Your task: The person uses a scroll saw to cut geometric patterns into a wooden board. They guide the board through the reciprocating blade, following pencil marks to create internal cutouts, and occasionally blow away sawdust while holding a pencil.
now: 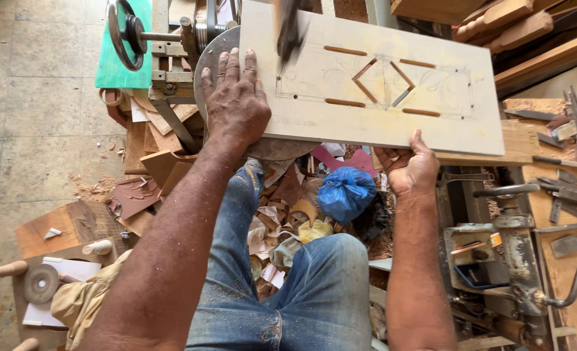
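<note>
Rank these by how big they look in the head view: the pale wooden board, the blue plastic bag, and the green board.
1. Pale wooden board, clearly largest.
2. Green board, partly cut off at the top edge.
3. Blue plastic bag, close to the green board in apparent size, so their order is unsure.

Blue plastic bag [345,192], bunched and crinkled, lying among scraps below the near edge of the pale board, between the two forearms. Just under it, a smaller crumpled yellow bag [315,230]. Small orange and white label [496,240] stuck on the grey metal machine at right, beside a dark blue tray. No signs or screens in view.
</note>
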